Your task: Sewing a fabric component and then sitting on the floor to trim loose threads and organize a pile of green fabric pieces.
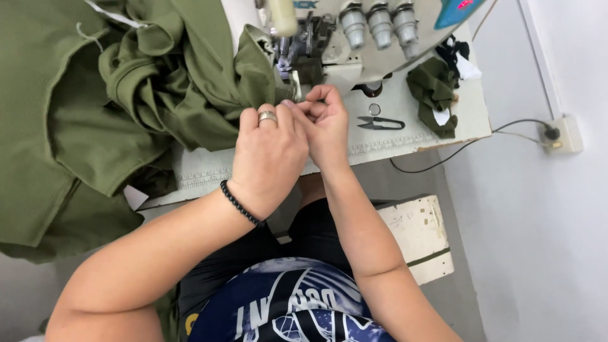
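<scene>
1. At the front edge of the white sewing desk (405, 136), just below the needle area of the grey-white overlock sewing machine (354, 38), both hands meet over the olive-green woven fabric (171, 95).
2. Left hand (269, 155), with a silver ring and a black beaded bracelet, rests knuckles-up; its fingers (266, 117) are curled down and appear to pinch the cloth's edge, though the contact itself is hidden.
3. Right hand (326, 126) is closed in a loose fist, fingers folded inward toward the left hand; whether it holds cloth, thread or nothing cannot be told.
4. Risk, as a judgement: both sets of fingers sit very near the presser foot and blade, so a slip forward could bring them to the moving parts.
5. Further risk: the bulk of the cloth hangs off the desk's left side, and its weight could drag the seam off line.
6. The fabric is matte and heavily bunched in deep folds, with one corner raised against the machine and a pale strip showing at the top.
7. Small black thread snips (380, 123) lie on the desk right of the hands, near a crumpled green and black scrap pile (437, 88).
</scene>
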